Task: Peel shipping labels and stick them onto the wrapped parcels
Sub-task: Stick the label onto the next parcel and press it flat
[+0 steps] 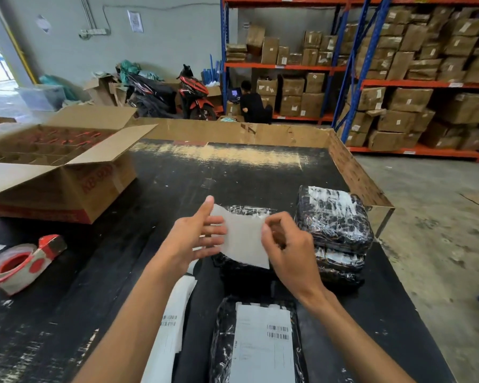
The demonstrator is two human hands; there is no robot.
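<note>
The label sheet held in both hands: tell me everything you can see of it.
The label sheet is a pale, slightly translucent rectangle of thin paper, its blank side toward the camera, no print readable. It is held in the air above a black wrapped parcel, slightly curved. The right hand pinches its right edge; the left hand supports its left edge with straight fingers.

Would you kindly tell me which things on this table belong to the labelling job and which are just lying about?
Job: label sheet, held by left hand and pinched by right hand; spare labels; labelled parcel; parcel stack.

Lying about: tape dispenser; open carton.
</note>
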